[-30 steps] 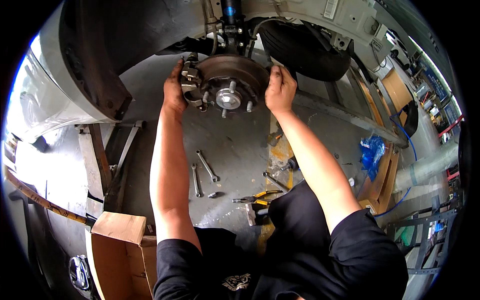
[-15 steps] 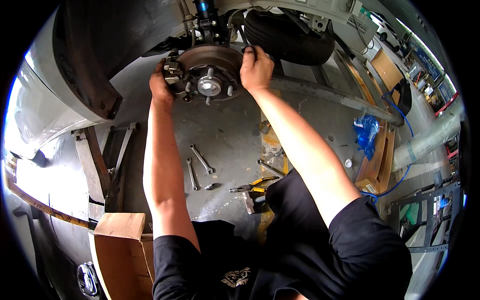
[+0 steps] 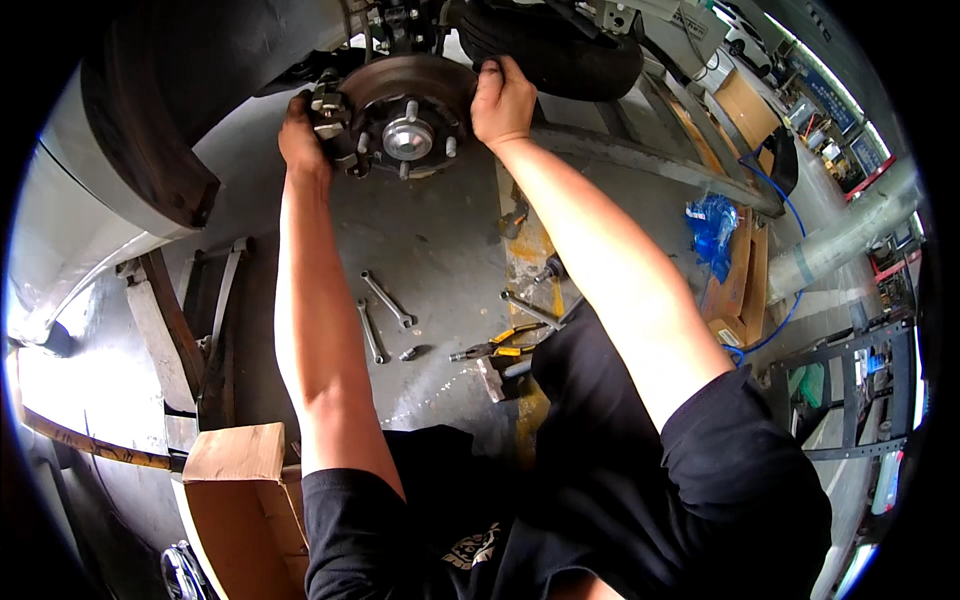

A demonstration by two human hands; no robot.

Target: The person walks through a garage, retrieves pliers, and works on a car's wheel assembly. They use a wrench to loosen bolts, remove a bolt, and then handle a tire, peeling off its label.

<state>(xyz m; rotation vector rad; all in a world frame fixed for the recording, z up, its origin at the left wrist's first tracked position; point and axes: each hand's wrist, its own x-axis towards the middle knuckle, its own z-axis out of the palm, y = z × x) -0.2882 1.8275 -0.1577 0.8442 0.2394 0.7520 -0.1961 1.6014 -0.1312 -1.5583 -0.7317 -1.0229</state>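
Observation:
A rusty brake disc [image 3: 405,72] with a silver hub [image 3: 407,140] and studs sits under the raised car, below a black strut [image 3: 395,28]. A metal brake caliper [image 3: 333,125] is at its left side. My left hand [image 3: 302,135] is closed round the caliper's outer side, its fingertips partly hidden. My right hand [image 3: 503,100] grips the disc's right rim with bent fingers. On the floor below lie two spanners [image 3: 387,298], pliers [image 3: 485,349], a hammer [image 3: 490,380] and a small socket [image 3: 408,354].
A tyre [image 3: 570,70] lies behind the disc. The fender [image 3: 80,210] overhangs at left, above a metal stand [image 3: 160,340]. A cardboard box [image 3: 225,455] is at lower left. At right are blue plastic [image 3: 712,235], cardboard [image 3: 750,270], a lift post [image 3: 840,240] and a steel rack [image 3: 850,390].
The whole scene has shifted up and left in my view, the disc and car included. Both hands keep their places on the brake assembly.

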